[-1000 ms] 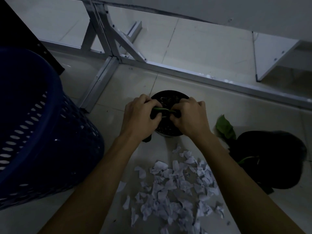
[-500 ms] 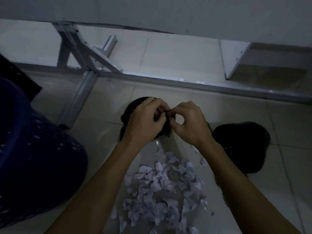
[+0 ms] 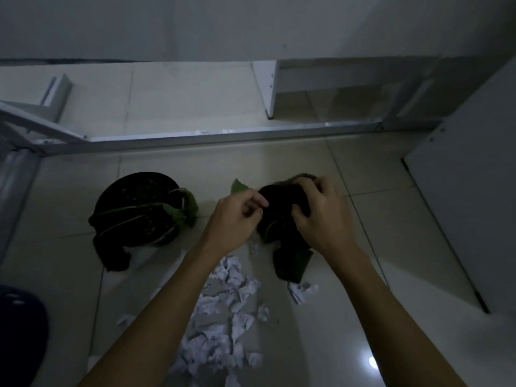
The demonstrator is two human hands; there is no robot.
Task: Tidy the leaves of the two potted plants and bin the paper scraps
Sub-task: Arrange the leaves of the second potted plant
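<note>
Two black potted plants stand on the tiled floor. The left pot (image 3: 131, 191) shows soil and drooping dark green leaves (image 3: 178, 210) hanging over its rim. Both hands are at the right pot (image 3: 282, 199). My left hand (image 3: 237, 216) pinches a leaf or stem at its left side, fingers closed. My right hand (image 3: 321, 213) curls over the pot's top right, gripping leaves. A dark leaf (image 3: 291, 265) hangs below the right pot. Torn white paper scraps (image 3: 223, 308) lie in a heap between my forearms.
The blue plastic bin (image 3: 19, 331) shows only at the lower left corner. A white metal frame bar (image 3: 223, 135) runs across the floor behind the pots. A white cabinet panel (image 3: 460, 205) stands at the right. The light is dim.
Both hands have left the left pot and moved right onto the right pot. The view has swung right, so the blue bin has slid nearly out of frame.
</note>
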